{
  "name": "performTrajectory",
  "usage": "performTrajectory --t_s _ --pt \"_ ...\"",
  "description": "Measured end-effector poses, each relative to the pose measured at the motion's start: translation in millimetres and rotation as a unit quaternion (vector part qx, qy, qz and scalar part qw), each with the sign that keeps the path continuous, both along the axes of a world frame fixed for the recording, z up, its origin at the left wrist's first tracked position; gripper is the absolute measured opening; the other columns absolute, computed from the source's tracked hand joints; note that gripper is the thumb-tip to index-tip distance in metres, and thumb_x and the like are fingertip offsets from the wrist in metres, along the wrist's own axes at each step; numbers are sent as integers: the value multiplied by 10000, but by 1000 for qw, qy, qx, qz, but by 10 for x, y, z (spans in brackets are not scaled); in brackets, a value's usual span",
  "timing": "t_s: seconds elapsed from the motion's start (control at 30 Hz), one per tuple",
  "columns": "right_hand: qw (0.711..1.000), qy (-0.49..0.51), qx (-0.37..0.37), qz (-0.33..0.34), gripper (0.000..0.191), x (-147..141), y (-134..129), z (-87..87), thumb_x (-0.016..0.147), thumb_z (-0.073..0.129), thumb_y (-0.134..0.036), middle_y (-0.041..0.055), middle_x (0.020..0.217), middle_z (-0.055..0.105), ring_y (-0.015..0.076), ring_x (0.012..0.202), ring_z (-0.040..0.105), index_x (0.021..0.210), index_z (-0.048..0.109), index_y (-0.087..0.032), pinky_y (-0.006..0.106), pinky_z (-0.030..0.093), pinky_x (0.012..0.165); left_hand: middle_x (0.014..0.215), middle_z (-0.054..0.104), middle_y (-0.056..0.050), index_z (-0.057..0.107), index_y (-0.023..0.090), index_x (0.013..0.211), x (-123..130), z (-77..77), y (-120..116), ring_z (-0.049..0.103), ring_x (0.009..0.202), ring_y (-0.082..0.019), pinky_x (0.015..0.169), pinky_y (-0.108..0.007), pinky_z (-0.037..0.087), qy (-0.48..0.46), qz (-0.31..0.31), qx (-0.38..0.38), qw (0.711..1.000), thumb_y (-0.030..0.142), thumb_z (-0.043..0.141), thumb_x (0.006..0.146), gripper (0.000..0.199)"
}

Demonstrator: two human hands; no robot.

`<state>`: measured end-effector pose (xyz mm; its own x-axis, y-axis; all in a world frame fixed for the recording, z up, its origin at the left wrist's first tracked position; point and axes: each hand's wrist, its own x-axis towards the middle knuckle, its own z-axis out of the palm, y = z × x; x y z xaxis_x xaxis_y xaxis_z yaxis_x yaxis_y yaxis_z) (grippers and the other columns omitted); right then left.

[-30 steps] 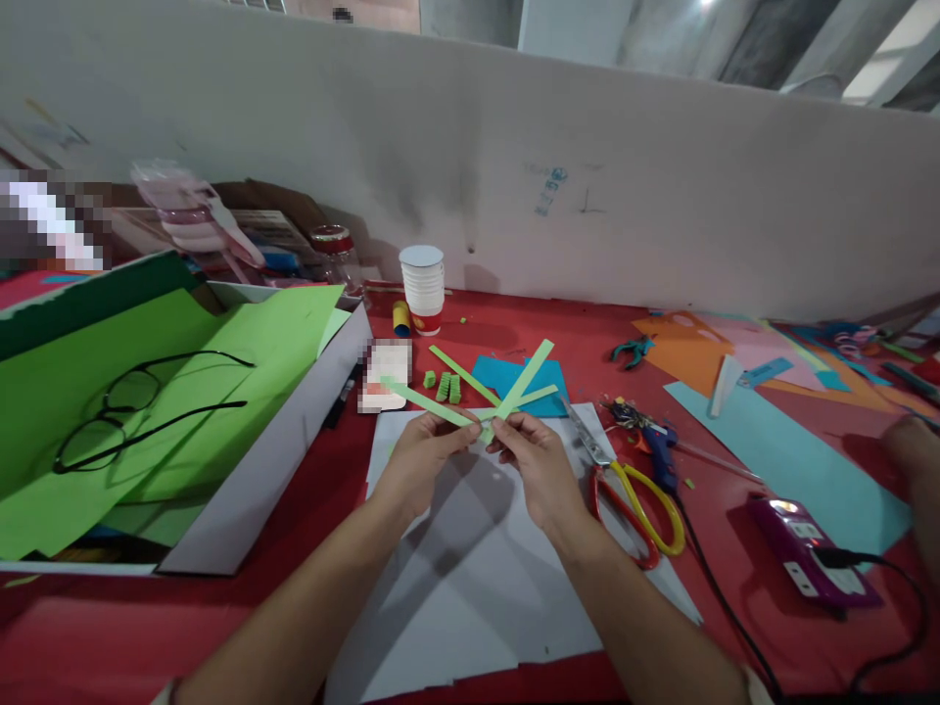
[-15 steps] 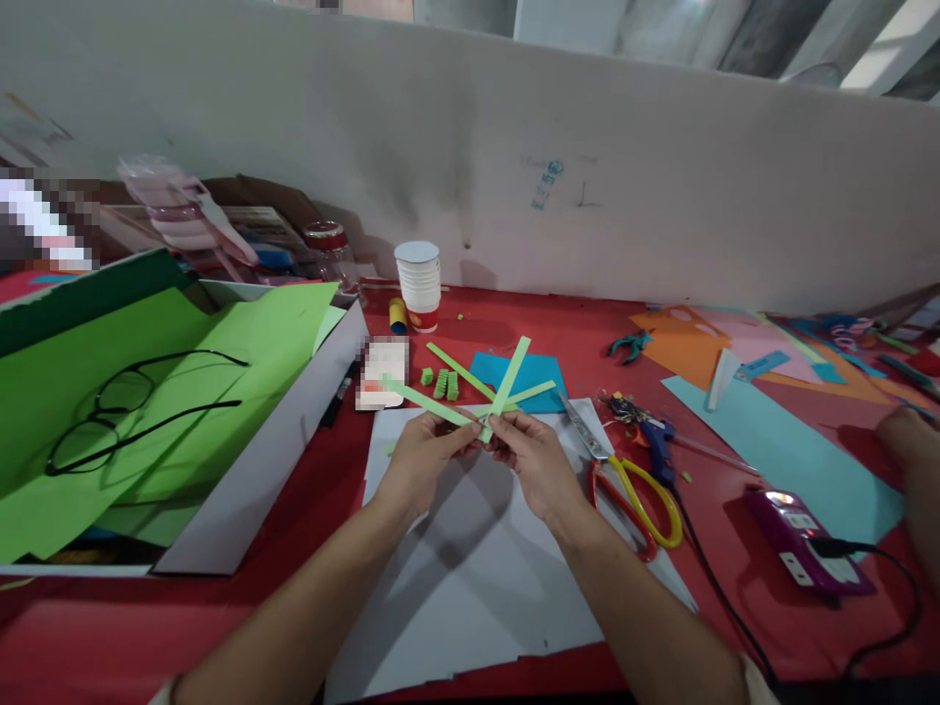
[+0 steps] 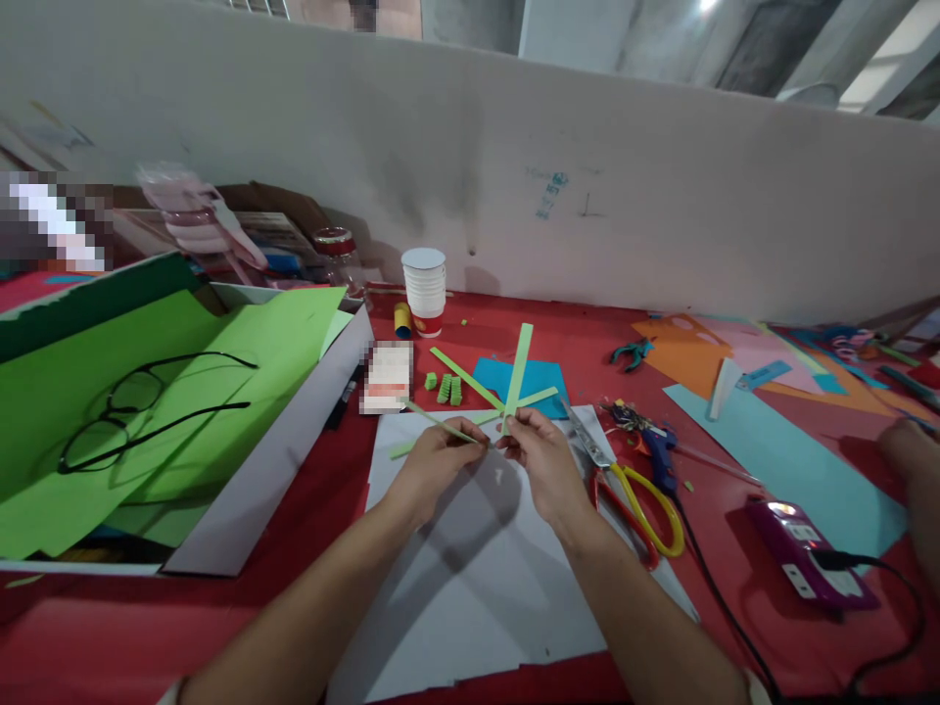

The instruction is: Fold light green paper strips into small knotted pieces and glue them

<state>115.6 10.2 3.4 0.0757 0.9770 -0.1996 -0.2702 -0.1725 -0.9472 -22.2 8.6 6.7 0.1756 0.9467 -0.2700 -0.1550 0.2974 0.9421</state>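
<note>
Green strip (image 3: 520,364) is partly hidden where the right hand (image 3: 541,448) pinches it.

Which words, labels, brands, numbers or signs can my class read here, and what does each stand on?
Nothing reads for certain.
Wall: blue writing, too blurred to read.
Wall, to its right: dark mark, like an "L" or upside-down "T"; unclear whether a letter.
Paper cups: emblem on the red band, too small.
Purple box: any print too small.
Pale rectangular item: pixelated, unreadable.
</note>
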Motion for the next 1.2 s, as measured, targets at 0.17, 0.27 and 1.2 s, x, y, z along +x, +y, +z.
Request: performTrajectory --t_s 0.17,0.27,1.2 --pt "999 -24 21 41 183 -39 -28 0 692 661 -341 -40 650 576 88 529 514 758 586 -188 233 386 537 766 667 -32 680 182 760 -10 10 35 576 760 -162 749 -290 396 -36 33 9 999 246 646 676 111" --pt "998 -48 36 34 196 -51 -34 -1 674 675 -322 -37 627 600 93 506 508 792 586 -194 230 372 502 751 654 -42 673 168 718 -27 8 63 567 795 -168 791 -292 381 -57 51 33 997 311 627 721 150" --pt "902 -384 -133 -147 98 1898 -160 77 506 658 -200 -1 488 544 209 600 566 532 563 -200 293 382 540 550 622 -44 623 193 496 -193 -40 117 484 507 -158 505 -270 295 224 -33 3 974 314 737 535 171"
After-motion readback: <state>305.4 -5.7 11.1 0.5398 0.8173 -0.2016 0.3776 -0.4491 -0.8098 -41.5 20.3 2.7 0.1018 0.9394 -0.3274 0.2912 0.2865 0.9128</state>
